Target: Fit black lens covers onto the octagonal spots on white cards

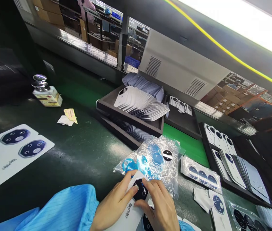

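Both hands are on a white phone back cover with a dark round camera plate near its upper end. My left hand grips the cover's left edge, its thumb resting on the plate. From the other side, my right hand holds the cover, the index fingertip touching the plate's top edge and the thumb just below it. Part of another white cover with a dark plate shows beneath my right hand. Just beyond my fingers lies a clear plastic bag with blue film discs and a dark disc.
Two white covers lie at left, near a pump-top bottle and paper scraps. Ahead stand stacked black trays of covers. To the right are wrapped round plates, crumpled white paper and another tray.
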A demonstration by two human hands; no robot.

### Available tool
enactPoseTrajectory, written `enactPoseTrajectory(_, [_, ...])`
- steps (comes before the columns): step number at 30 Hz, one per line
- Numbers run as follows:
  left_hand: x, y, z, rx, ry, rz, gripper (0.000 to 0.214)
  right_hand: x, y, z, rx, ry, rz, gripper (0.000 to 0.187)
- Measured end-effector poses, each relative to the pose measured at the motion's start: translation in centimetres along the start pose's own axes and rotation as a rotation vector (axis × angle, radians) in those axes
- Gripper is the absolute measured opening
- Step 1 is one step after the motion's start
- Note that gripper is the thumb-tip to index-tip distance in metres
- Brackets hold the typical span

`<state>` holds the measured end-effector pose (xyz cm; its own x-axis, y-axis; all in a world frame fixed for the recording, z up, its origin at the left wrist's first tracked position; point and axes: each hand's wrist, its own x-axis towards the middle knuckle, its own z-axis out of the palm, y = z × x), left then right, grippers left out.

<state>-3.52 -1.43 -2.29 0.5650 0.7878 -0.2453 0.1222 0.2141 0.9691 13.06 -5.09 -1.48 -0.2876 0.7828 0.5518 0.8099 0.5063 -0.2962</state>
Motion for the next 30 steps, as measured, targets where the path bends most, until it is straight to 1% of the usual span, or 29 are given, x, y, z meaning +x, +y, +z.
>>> enactPoseTrajectory(3, [0.0, -0.3, 0.0, -0.003, 0.005, 0.012, 0.039, 0.0, -0.1, -0.1, -0.015, -0.024, -0.016, 0.041])
enactPoseTrajectory(6, [-0.1, -0.3, -0.1, 0.008, 0.015, 0.008, 0.043, 0.3, -0.3, -0.3, -0.060, -0.033, -0.040, 0.034])
enactPoseTrajectory(8, [-0.2, -0.2, -0.2, 0.024, 0.008, -0.009, 0.046, 0.8, -0.5, -0.7, -0.105, -0.030, -0.067, 0.029])
enactPoseTrajectory(11, [-0.2, 0.0, -0.3, 0.023, 0.013, -0.035, 0.049, 1.9, -0.9, -1.6, -0.151, -0.088, -0.102, 0.026])
enactPoseTrajectory(14, [-0.1, 0.1, -0.3, -0.009, 0.030, -0.037, 0.047, 2.7, -1.1, -2.3, -0.160, -0.139, -0.118, 0.027])
enactPoseTrajectory(17, [-0.1, 0.2, -0.4, -0.012, 0.023, -0.047, 0.049, 2.6, -0.9, -2.4, -0.114, -0.142, -0.122, 0.031])
enactPoseTrajectory(19, [-0.2, 0.4, -0.4, -0.001, 0.017, -0.047, 0.048, 2.1, -0.6, -2.4, -0.047, -0.120, -0.058, 0.030])
enactPoseTrajectory(22, [-0.1, 0.7, -0.6, -0.019, 0.004, -0.028, 0.039, 1.0, -0.1, -2.6, 0.031, -0.091, 0.115, 0.024])
enactPoseTrajectory(24, [0.0, 0.8, -0.6, -0.057, -0.004, -0.008, 0.034, 0.3, 0.0, -2.8, 0.079, -0.114, 0.213, 0.026])
enactPoseTrajectory(27, [0.1, 1.0, -0.7, -0.080, -0.004, -0.003, 0.029, -1.1, -0.1, -2.3, 0.193, -0.101, 0.366, 0.029])
enactPoseTrajectory(28, [0.0, 1.1, -0.7, -0.069, 0.000, -0.014, 0.029, -1.7, -0.1, -2.1, 0.216, -0.092, 0.394, 0.031])
enactPoseTrajectory(30, [-0.1, 1.3, -0.7, -0.040, 0.008, -0.034, 0.028, -3.0, 0.1, -2.4, 0.208, -0.077, 0.358, 0.034])
